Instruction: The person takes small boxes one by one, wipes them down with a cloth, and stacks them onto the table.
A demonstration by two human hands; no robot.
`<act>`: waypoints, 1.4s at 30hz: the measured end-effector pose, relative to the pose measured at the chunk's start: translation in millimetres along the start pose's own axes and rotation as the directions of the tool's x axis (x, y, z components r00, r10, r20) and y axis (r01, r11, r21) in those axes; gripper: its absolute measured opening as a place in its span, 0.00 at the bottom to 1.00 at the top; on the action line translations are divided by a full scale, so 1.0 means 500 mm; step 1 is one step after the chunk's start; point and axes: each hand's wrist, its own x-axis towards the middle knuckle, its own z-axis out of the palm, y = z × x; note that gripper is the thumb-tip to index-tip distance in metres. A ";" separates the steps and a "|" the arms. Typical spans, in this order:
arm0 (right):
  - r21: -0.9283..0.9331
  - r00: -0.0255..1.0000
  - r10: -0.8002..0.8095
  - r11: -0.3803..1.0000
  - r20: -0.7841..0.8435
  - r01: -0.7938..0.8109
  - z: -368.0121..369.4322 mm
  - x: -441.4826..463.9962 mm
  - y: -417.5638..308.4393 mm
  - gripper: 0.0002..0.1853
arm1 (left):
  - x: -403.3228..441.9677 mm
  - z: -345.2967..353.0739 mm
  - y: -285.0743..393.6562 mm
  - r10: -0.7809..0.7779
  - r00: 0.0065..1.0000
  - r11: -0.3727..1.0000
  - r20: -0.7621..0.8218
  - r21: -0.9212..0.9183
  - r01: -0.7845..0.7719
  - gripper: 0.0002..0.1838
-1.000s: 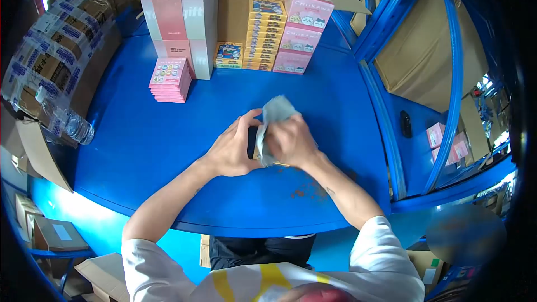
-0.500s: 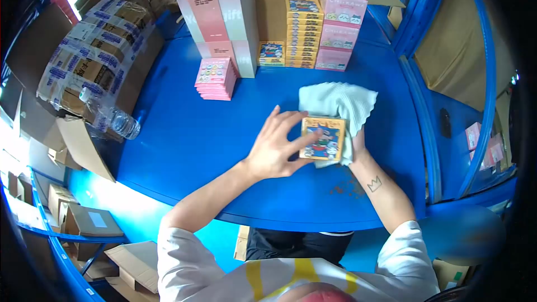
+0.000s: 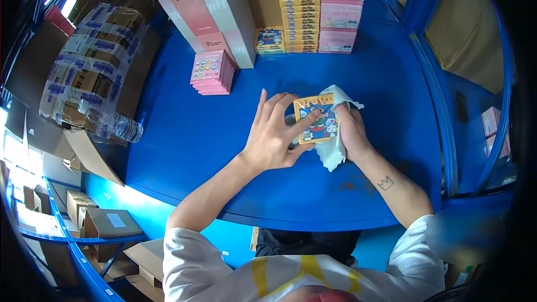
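A small yellow box [image 3: 317,126] with a cartoon print is tilted up above the blue table. My left hand [image 3: 274,134] grips it from the left, fingers along its top and left edges and the thumb near its lower edge. My right hand [image 3: 352,133] is at the box's right side, closed on a pale green cloth [image 3: 333,154] that lies against the side and back of the box. The cloth hides part of the right fingers.
On the blue table [image 3: 184,151] stand a stack of pink packets [image 3: 210,75], tall gift boxes [image 3: 224,17], stacked yellow boxes [image 3: 302,19] and pink boxes [image 3: 342,17]. A plastic bottle [image 3: 127,127] lies by a taped carton [image 3: 92,78] at the left.
The cloth, spread out behind the box half a second ago, is now bunched at its right side. The box has tilted in my left hand. The view has shifted.
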 end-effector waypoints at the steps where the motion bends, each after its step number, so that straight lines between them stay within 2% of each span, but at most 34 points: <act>1: -0.211 0.997 -0.076 0.975 -0.019 0.071 -0.008 0.005 -0.004 0.23 | -0.001 0.003 0.003 -0.008 1.000 1.000 -0.012 0.025 0.008 0.25; 3: -0.601 0.972 -0.234 0.778 -0.005 0.184 -0.020 0.012 -0.015 0.21 | 0.000 0.009 0.007 -0.019 0.999 0.997 -0.044 0.076 0.022 0.24; 4: -0.601 0.971 -0.239 0.778 -0.009 0.186 -0.021 0.014 -0.019 0.21 | 0.001 0.010 0.009 -0.012 0.999 0.997 -0.044 0.074 0.015 0.24; 8: -0.426 0.928 -0.369 0.848 -0.044 0.316 -0.006 0.013 -0.019 0.18 | -0.009 0.009 0.005 0.165 0.985 0.951 -0.052 0.274 -0.145 0.21; 9: -0.424 0.928 -0.367 0.851 -0.059 0.310 -0.008 0.012 -0.020 0.18 | -0.011 0.012 0.002 0.172 0.984 0.952 -0.044 0.263 -0.154 0.21; 14: -0.620 0.960 -0.281 0.750 0.018 0.231 -0.022 0.018 -0.040 0.17 | -0.007 0.041 -0.007 0.074 0.996 0.993 -0.040 0.092 -0.070 0.20; 18: -0.723 0.958 -0.265 0.642 0.105 0.257 -0.019 0.017 -0.029 0.17 | -0.009 0.048 -0.002 0.059 0.998 0.973 -0.024 0.227 -0.052 0.15; 23: -0.760 0.954 -0.279 0.594 0.111 0.263 -0.020 0.020 -0.023 0.17 | 0.002 0.055 -0.017 0.040 0.999 0.961 0.027 0.273 -0.046 0.14; 26: -0.709 0.928 -0.349 0.621 0.132 0.335 -0.023 0.018 -0.003 0.16 | 0.010 0.045 -0.048 0.078 0.997 0.944 0.020 0.320 -0.080 0.13; 28: -0.669 0.889 -0.436 0.620 0.142 0.411 -0.031 0.024 -0.003 0.16 | 0.030 0.022 -0.069 0.083 0.997 0.893 -0.006 0.444 -0.071 0.14; 30: -0.660 0.896 -0.425 0.638 0.128 0.397 -0.037 0.023 -0.007 0.16 | 0.061 0.001 -0.092 0.093 0.995 0.838 -0.036 0.543 -0.059 0.16; 34: -0.628 0.915 -0.371 0.678 0.157 0.382 -0.028 0.023 -0.011 0.16 | 0.112 0.006 -0.145 0.080 0.996 0.818 -0.041 0.573 -0.042 0.19; 38: -0.648 0.906 -0.382 0.646 0.184 0.404 -0.029 0.024 -0.009 0.16 | 0.152 0.024 -0.167 -0.111 0.993 0.701 0.048 0.711 0.044 0.22; 39: -0.643 0.907 -0.383 0.653 0.176 0.400 -0.028 0.024 -0.007 0.16 | 0.158 0.027 -0.171 -0.107 0.993 0.702 0.058 0.712 0.034 0.22; 42: -0.618 0.875 -0.439 0.636 0.204 0.463 -0.030 0.027 -0.004 0.16 | 0.174 0.039 -0.182 -0.229 0.969 0.700 0.096 0.708 0.095 0.19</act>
